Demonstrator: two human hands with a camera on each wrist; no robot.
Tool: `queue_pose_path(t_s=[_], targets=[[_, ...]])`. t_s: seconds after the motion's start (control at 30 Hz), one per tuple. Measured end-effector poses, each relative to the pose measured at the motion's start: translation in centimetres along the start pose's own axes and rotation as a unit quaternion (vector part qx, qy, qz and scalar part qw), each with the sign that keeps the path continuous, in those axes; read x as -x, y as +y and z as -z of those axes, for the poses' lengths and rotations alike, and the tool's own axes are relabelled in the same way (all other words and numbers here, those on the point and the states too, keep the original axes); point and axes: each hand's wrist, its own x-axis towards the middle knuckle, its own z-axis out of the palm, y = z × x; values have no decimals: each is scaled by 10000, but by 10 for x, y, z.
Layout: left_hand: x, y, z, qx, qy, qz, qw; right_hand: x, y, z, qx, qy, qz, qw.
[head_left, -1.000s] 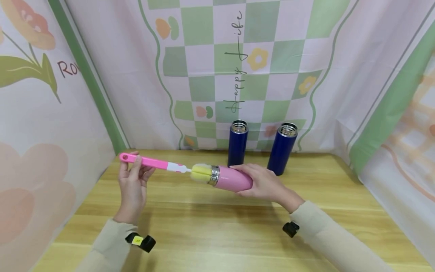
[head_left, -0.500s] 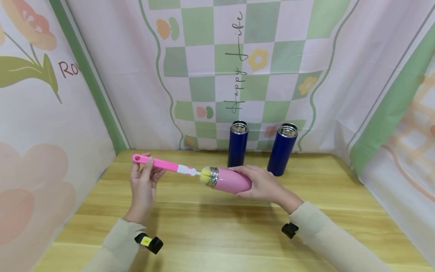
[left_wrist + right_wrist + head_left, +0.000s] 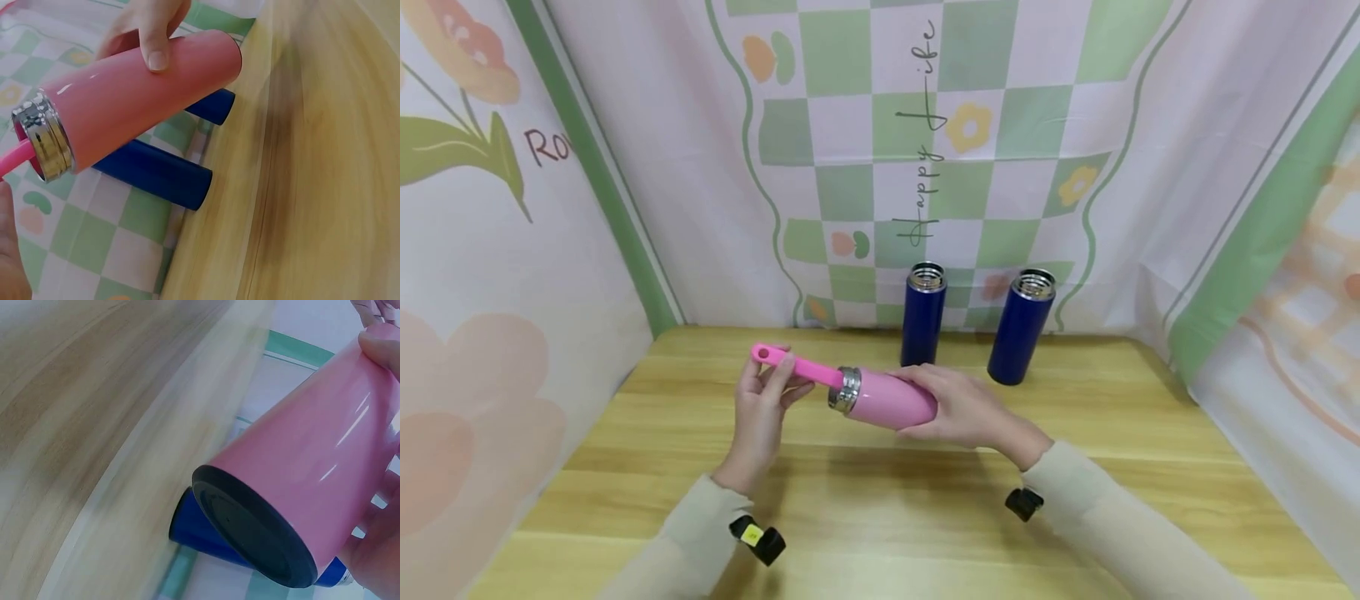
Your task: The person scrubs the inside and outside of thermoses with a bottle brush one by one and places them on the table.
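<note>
My right hand (image 3: pixel 958 406) grips a pink bottle (image 3: pixel 891 400) around its body near the base. The bottle is tilted on its side above the table, its silver threaded mouth toward the left. In the right wrist view the pink bottle (image 3: pixel 312 456) shows its black base. The fingers and thumb of my left hand (image 3: pixel 763 412) pinch the pink handle of a bottle brush (image 3: pixel 805 370). The brush's head is hidden inside the bottle; only the handle sticks out of the mouth. In the left wrist view the brush handle (image 3: pixel 15 156) enters the metal rim.
Two dark blue bottles without lids, one at centre (image 3: pixel 922 317) and one to its right (image 3: pixel 1022 329), stand at the back of the wooden table (image 3: pixel 865 517). Behind them hangs a green-and-white checked curtain (image 3: pixel 902 192).
My left hand has moved right, pushing the brush into the bottle; its yellow sponge head and white neck have gone from sight. The right hand and bottle have shifted slightly left.
</note>
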Motion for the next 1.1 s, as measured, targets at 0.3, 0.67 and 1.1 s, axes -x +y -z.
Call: queue_pose_path(t_s=[0.3,0.67,1.1], targets=[[1,1,-1,25,-30,134,9999,1,3,1,-91,91,-168,9998],[-4,9,5,223,290,42,9993,8,13,1,-223,51,-226,9995],[-10,21,15,354,374,-225,9984,13,14,5,-202,-53,-188,9996]])
